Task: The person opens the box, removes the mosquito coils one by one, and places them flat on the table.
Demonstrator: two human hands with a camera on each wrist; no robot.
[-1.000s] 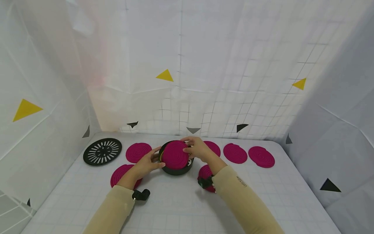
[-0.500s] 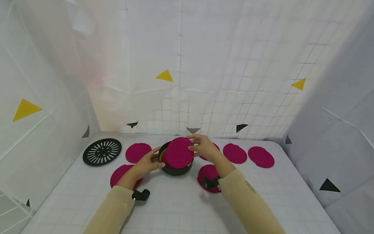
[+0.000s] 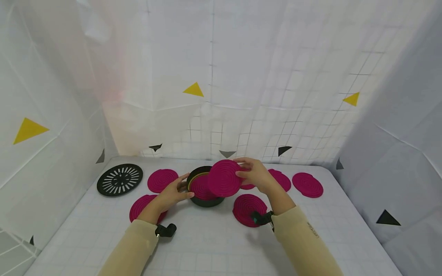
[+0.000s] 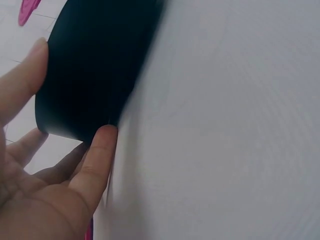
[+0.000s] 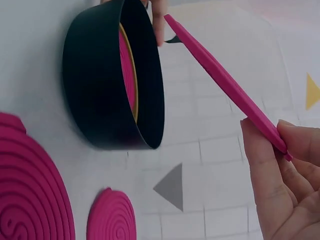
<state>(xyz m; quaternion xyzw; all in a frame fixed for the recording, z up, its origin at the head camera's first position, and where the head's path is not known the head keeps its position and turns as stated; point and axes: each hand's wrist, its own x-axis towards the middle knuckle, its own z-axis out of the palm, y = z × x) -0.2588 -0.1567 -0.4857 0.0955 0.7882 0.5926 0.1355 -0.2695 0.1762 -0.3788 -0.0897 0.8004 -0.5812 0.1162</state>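
Observation:
My right hand pinches a magenta spiral coaster by its edge, thumb on one face and fingers on the other. This coaster is tilted and held up at the right of a dark round holder, apart from it in the right wrist view. My left hand grips the holder's left side, with thumb and fingers spread around its wall. Inside the holder lies another magenta coaster, with a yellow rim showing around it. How many lie beneath it is hidden.
More magenta coasters lie flat on the white table: one at back left, one partly under my left wrist, one at front right, several at back right. A black slotted disc lies far left. White sheets surround the table.
My right hand has moved right, carrying its coaster from over the holder to beside it, uncovering the coaster inside. The left hand and the holder have stayed in place.

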